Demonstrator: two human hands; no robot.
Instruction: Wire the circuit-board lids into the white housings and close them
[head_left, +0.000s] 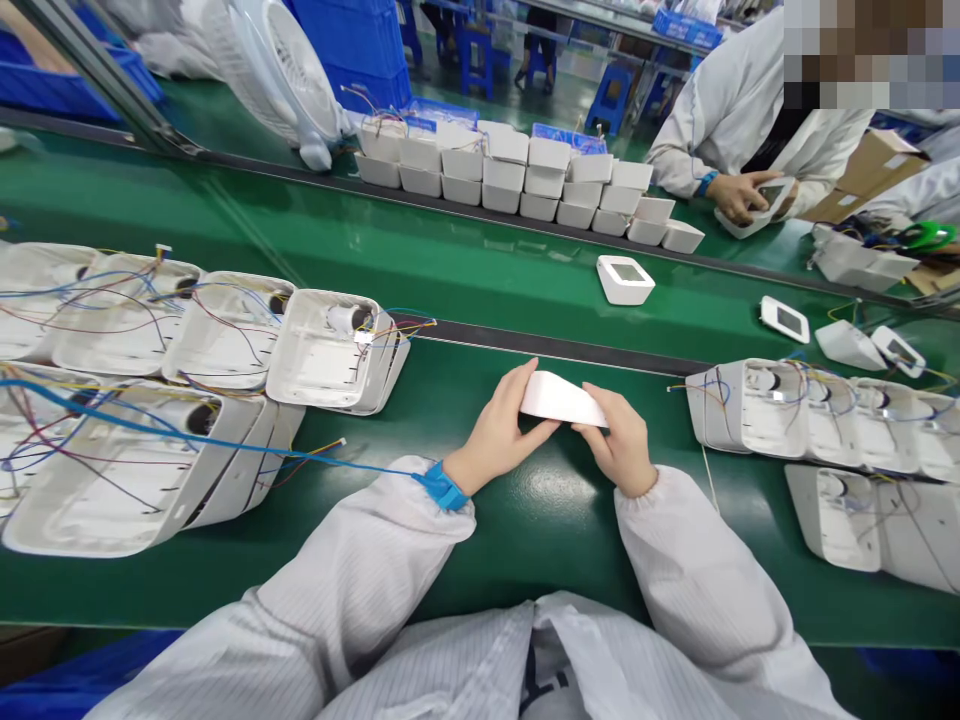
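Between my two hands is a white plastic device housing point(561, 398), held above the green bench top. My left hand point(504, 428) grips its left end, thumb below and fingers on top. Around that wrist runs a blue strap point(442, 486) with a blue cord leading off to the left. At the housing's right end, my right hand point(619, 440) is closed on it with thumb and fingers. The side of the housing turned away from me is hidden. Nearest on the left is an open white shell point(322, 350) with loose coloured wires.
Stacked wired shells point(135, 470) fill the left side, and more shells point(772, 410) stand at right. On the green belt beyond lies a white device with a screen point(625, 280). Farther back are rows of white housings point(484, 180), a fan point(289, 75) and a co-worker's hands point(750, 195) holding a housing.
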